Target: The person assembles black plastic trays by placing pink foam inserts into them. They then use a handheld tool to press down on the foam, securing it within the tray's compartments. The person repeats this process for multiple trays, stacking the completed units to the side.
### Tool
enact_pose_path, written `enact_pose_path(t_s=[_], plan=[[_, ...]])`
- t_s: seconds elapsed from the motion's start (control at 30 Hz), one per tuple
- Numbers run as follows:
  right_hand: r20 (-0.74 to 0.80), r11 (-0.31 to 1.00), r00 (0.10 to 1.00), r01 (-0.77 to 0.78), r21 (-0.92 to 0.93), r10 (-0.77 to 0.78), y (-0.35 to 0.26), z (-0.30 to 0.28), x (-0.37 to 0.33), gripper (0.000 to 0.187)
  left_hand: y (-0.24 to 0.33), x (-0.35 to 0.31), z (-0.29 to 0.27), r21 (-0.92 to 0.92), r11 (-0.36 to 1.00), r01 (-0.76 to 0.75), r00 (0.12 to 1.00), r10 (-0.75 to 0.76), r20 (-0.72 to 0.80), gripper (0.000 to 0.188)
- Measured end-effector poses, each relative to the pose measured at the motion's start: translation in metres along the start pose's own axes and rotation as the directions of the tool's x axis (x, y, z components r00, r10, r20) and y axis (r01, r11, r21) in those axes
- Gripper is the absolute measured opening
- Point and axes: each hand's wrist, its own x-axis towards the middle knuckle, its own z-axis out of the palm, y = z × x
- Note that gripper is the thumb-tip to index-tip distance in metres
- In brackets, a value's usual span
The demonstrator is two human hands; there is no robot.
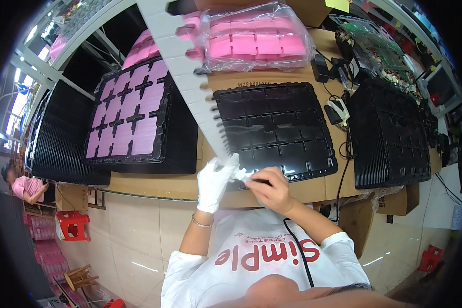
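1. Head view: the gloved left hand [213, 185] appears closed around the lower end of a long white toothed strip [190, 82], which slants up and leftward, between the pad-filled tray stack [179, 138] and the glossy black tray [277, 123].
2. The bare right hand [274, 190] seems to pinch a small white piece [244, 174] beside the glove; the fingers partly hide it.
3. Risk: held near one end, the strip could sway or bend, its teeth catching the tray rim or the clear plastic bag [308, 46].
4. The small piece could slip, since only fingertips hold it.
5. Textures: glossy moulded plastic with cross-shaped ridges; flat lilac pads [146, 138]; blocky pink foam [267, 47]; brown cardboard covering the surface [313, 192].
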Motion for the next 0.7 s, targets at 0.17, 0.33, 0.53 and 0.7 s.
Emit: enact_pose_path(t_s=[0.17, 0.33, 0.53, 0.7], plan=[[0.098, 0.938, 0.958, -0.283, 0.201, 0.268, 0.041, 0.006, 0.048, 0.007, -0.021, 0.02, -0.022, 0.02, 0.998, -0.053, 0.989, 0.056, -0.139, 0.029], [0.239, 0.826, 0.829, -0.545, 0.142, 0.505, 0.184, 0.069, 0.123, 0.012, -0.029, 0.036, -0.014, -0.145, 0.986, 0.087, 0.995, -0.093, -0.032, 0.017], [0.388, 0.842, 0.749, -0.441, -0.312, 0.536, 0.225, 0.106, 0.163, 0.015, -0.025, 0.044, -0.013, -0.172, 0.975, 0.143, 0.99, -0.14, 0.029, 0.024], [0.47, 0.847, 0.727, -0.301, -0.438, 0.501, 0.221, 0.102, 0.176, 0.012, -0.023, 0.051, -0.012, -0.122, 0.974, 0.189, 0.98, -0.179, 0.088, 0.026]])
